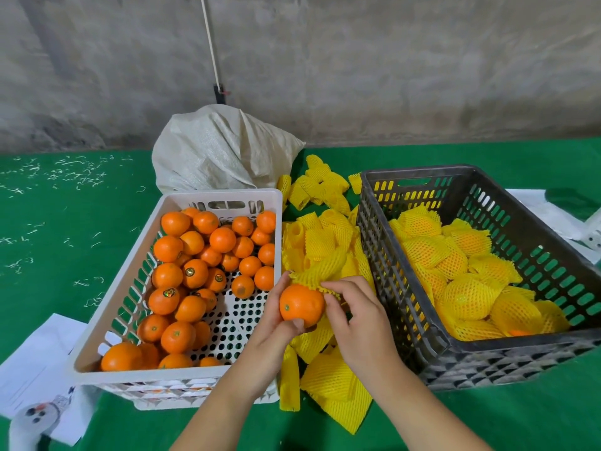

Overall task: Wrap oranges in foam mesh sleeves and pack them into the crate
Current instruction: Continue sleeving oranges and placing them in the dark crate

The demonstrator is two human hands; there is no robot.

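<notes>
Green-covered table (pixel 97 288) by grey wall (pixel 390 76); both hands (pixel 274 315) gripping orange (pixel 300 304).

orange (pixel 300 304): far side covered by the yellow foam sleeve (pixel 320 271) and fingers of the right hand (pixel 356 315)
forearms: cut off by the bottom edge
dark crate (pixel 432 333): right corner out of frame; bottom layer buried under wrapped oranges (pixel 468 296)
white crate (pixel 97 333): floor mostly hidden under loose oranges (pixel 195 271)
fruit stickers: too small to read
paper (pixel 35 362): print too faint to read
</notes>
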